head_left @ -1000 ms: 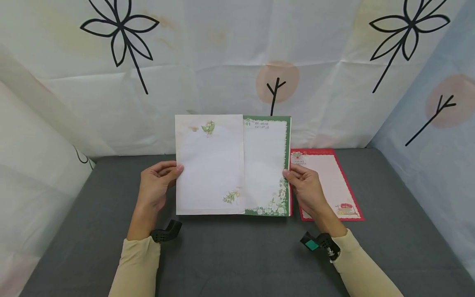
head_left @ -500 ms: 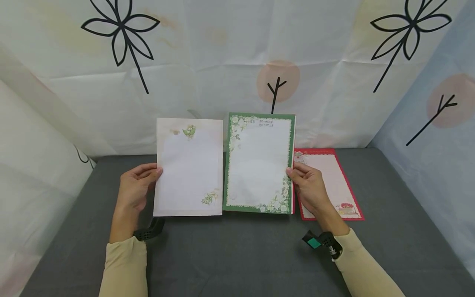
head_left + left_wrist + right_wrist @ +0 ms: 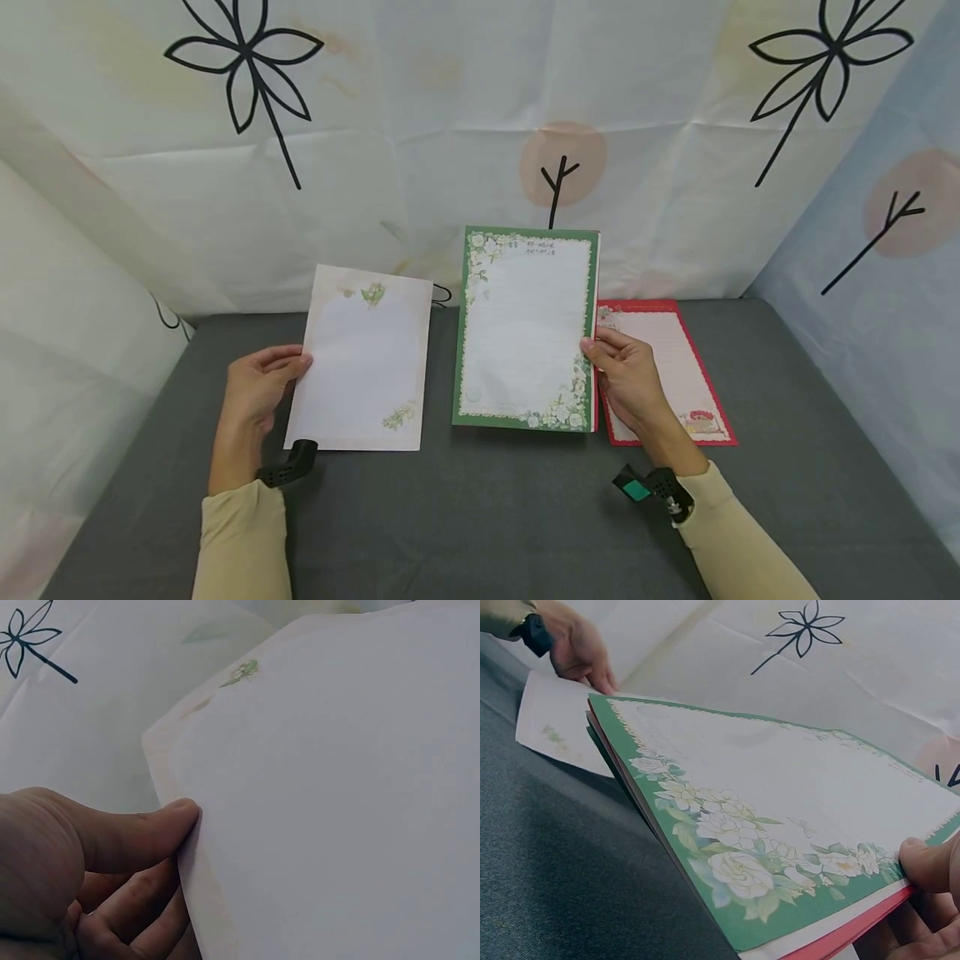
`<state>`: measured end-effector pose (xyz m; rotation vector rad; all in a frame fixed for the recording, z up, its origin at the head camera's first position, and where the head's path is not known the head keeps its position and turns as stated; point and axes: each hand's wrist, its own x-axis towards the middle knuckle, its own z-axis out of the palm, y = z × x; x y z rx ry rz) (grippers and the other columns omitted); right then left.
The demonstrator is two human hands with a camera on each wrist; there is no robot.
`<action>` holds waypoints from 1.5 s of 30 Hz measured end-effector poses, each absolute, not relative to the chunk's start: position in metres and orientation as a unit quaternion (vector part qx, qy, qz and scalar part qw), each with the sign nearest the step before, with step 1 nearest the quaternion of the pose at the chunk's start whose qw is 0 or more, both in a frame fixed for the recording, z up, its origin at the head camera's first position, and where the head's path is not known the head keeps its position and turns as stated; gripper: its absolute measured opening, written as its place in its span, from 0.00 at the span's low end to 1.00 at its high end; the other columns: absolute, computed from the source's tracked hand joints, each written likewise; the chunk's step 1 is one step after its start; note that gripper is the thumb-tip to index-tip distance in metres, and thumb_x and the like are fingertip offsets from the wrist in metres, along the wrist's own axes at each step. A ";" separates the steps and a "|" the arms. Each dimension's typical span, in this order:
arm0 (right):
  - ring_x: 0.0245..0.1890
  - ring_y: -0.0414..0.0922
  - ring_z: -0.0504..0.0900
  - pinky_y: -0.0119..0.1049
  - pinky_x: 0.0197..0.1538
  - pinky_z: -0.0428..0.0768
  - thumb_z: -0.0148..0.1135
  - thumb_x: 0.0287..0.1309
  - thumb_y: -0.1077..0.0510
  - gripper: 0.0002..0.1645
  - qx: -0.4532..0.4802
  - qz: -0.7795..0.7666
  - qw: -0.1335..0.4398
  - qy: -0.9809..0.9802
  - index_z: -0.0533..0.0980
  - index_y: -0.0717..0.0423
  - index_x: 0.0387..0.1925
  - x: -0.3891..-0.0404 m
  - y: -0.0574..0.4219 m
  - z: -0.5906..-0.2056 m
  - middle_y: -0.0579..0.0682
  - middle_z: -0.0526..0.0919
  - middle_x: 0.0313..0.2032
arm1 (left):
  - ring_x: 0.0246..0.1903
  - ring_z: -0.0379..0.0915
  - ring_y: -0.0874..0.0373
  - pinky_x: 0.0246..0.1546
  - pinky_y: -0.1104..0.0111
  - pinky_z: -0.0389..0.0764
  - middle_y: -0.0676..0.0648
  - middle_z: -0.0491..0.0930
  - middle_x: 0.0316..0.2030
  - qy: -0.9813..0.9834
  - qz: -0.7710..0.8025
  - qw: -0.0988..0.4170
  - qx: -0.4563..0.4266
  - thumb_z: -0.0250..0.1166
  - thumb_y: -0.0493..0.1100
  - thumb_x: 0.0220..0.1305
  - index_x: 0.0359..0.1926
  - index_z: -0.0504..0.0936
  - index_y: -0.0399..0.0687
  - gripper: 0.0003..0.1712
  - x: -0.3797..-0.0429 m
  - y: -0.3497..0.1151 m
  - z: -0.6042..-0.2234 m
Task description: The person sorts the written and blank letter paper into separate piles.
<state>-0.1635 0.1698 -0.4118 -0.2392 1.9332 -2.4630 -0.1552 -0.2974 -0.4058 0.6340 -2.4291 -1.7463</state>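
My left hand pinches the left edge of a pale sheet of paper with small green leaf prints, thumb on the front and fingers behind. The sheet leans back, low over the table on the left. My right hand grips a stack of printed paper by its right edge. On top of the stack is a green-bordered sheet with white flowers; red and white edges show beneath it in the right wrist view, where the thumb presses the top sheet.
A red-bordered sheet lies on the dark grey table, partly behind my right hand and the stack. A white patterned cloth hangs behind the table. A thin black cable shows at the table's back edge.
The pale sheet has slid left off the stack with my left hand, then dropped lower and tilted back, uncovering the whole green-bordered sheet. My right hand has barely moved.
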 end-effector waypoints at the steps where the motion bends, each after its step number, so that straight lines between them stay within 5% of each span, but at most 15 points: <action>1: 0.43 0.36 0.85 0.30 0.45 0.84 0.54 0.74 0.68 0.28 -0.076 -0.784 0.000 0.616 0.60 0.84 0.66 -0.163 0.170 -0.412 0.42 0.88 0.41 | 0.35 0.77 0.70 0.43 0.67 0.75 0.65 0.84 0.31 -0.797 -0.563 0.040 0.213 0.71 0.43 0.67 0.59 0.80 0.36 0.24 -0.155 -0.298 -0.407; 11: 0.43 0.34 0.84 0.29 0.45 0.83 0.53 0.74 0.68 0.28 -0.058 -0.776 0.008 0.628 0.60 0.82 0.67 -0.162 0.170 -0.410 0.39 0.88 0.40 | 0.41 0.76 0.64 0.56 0.55 0.76 0.58 0.86 0.36 -0.814 -0.523 0.029 0.251 0.69 0.43 0.68 0.62 0.79 0.36 0.25 -0.154 -0.307 -0.417; 21: 0.44 0.35 0.84 0.29 0.47 0.83 0.53 0.74 0.70 0.27 -0.053 -0.778 0.011 0.625 0.60 0.82 0.67 -0.162 0.169 -0.409 0.40 0.88 0.41 | 0.28 0.76 0.74 0.30 0.79 0.75 0.64 0.82 0.24 -0.803 -0.521 0.079 0.280 0.72 0.36 0.62 0.56 0.83 0.33 0.22 -0.152 -0.307 -0.423; 39: 0.44 0.35 0.85 0.31 0.46 0.84 0.53 0.74 0.69 0.28 -0.054 -0.782 0.012 0.621 0.59 0.83 0.67 -0.162 0.168 -0.408 0.40 0.88 0.41 | 0.24 0.72 0.72 0.25 0.76 0.72 0.47 0.88 0.29 -0.844 -0.429 0.115 0.302 0.74 0.36 0.59 0.49 0.87 0.34 0.17 -0.150 -0.307 -0.429; 45: 0.43 0.35 0.85 0.31 0.45 0.84 0.53 0.74 0.69 0.28 -0.046 -0.779 0.013 0.626 0.60 0.81 0.68 -0.162 0.167 -0.408 0.39 0.88 0.41 | 0.35 0.80 0.52 0.32 0.66 0.72 0.41 0.88 0.33 -0.853 -0.399 0.127 0.311 0.73 0.37 0.59 0.49 0.87 0.34 0.17 -0.150 -0.304 -0.428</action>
